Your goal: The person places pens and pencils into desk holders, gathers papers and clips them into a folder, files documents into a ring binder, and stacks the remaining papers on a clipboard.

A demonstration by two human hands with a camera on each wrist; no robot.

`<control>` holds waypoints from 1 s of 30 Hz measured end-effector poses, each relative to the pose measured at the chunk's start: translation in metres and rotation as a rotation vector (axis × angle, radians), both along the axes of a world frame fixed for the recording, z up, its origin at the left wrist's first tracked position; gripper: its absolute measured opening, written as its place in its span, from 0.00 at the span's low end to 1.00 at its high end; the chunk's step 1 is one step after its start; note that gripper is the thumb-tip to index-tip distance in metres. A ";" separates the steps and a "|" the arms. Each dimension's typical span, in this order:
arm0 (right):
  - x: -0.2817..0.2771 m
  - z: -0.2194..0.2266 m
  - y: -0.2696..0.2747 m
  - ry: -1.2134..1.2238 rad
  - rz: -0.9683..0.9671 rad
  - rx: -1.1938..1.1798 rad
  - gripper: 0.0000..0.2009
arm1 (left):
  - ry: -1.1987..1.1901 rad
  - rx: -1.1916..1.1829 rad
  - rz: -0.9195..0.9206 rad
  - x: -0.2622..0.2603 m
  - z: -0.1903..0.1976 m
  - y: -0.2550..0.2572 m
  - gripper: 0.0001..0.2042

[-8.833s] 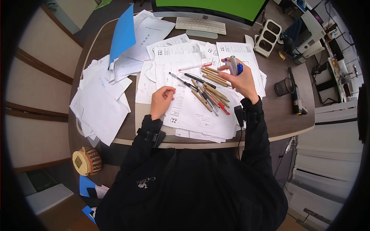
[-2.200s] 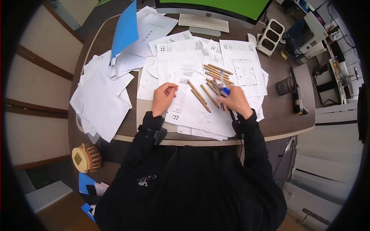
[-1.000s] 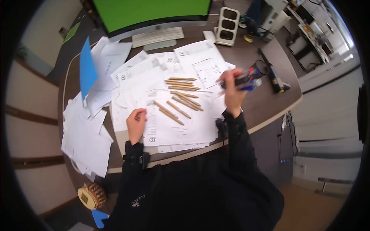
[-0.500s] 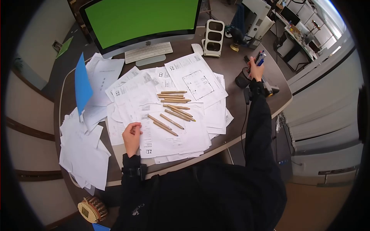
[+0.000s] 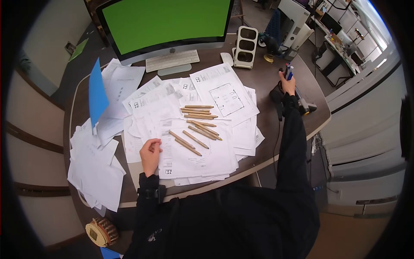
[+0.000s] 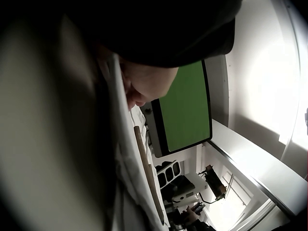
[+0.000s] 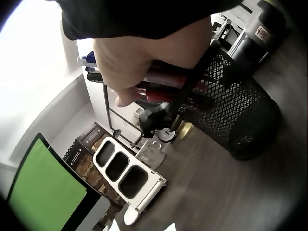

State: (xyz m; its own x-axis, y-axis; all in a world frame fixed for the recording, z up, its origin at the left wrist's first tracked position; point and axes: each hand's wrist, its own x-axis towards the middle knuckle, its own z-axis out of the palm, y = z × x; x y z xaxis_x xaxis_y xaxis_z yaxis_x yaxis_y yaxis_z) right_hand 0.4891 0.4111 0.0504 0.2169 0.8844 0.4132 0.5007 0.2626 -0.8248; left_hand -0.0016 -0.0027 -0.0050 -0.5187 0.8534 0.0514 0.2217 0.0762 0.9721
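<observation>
My right hand (image 5: 288, 84) grips a bundle of pens (image 7: 163, 82) at the mouth of a black mesh pen cup (image 7: 236, 108) on the right side of the desk. Red, blue and black pens show in the bundle. Their lower ends are inside the cup, and their upper ends stick out past my fingers. The cup leans in the right wrist view. My left hand (image 5: 150, 156) rests with loosely curled fingers at the left edge of the papers (image 5: 185, 166), holding nothing. To its right, several brown wooden pencils (image 5: 196, 139) lie in loose groups on the papers.
Behind the papers stand a monitor (image 5: 166, 26), a keyboard (image 5: 172, 61) and a white three-slot holder (image 5: 246, 46). A mouse (image 5: 226, 58) lies beside it. More papers (image 5: 97, 172) and a blue folder (image 5: 98, 93) are on the left. A dark tool (image 5: 307, 105) lies beyond my right hand.
My right hand gathered the pens from among the pencils and carried them right to the mesh cup, where it has lowered them in. The view turned right. The left hand stayed at the papers.
</observation>
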 end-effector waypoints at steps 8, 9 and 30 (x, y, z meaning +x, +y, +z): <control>0.000 0.011 -0.031 -0.447 0.030 -0.079 0.17 | 0.005 -0.003 -0.001 0.001 0.001 0.002 0.07; -0.003 0.016 -0.037 -0.447 0.019 -0.078 0.17 | 0.005 0.001 -0.011 0.002 0.001 0.003 0.07; 0.008 0.025 -0.088 -0.673 0.069 -0.032 0.38 | 0.008 -0.017 -0.014 -0.001 -0.001 0.002 0.07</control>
State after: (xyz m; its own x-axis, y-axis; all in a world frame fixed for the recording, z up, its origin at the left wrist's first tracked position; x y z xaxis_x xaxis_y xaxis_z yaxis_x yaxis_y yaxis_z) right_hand 0.4968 0.3226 0.0750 -0.1363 0.9011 0.4115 0.8910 0.2931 -0.3468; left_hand -0.0029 -0.0010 -0.0061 -0.5066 0.8612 0.0413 0.2309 0.0893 0.9689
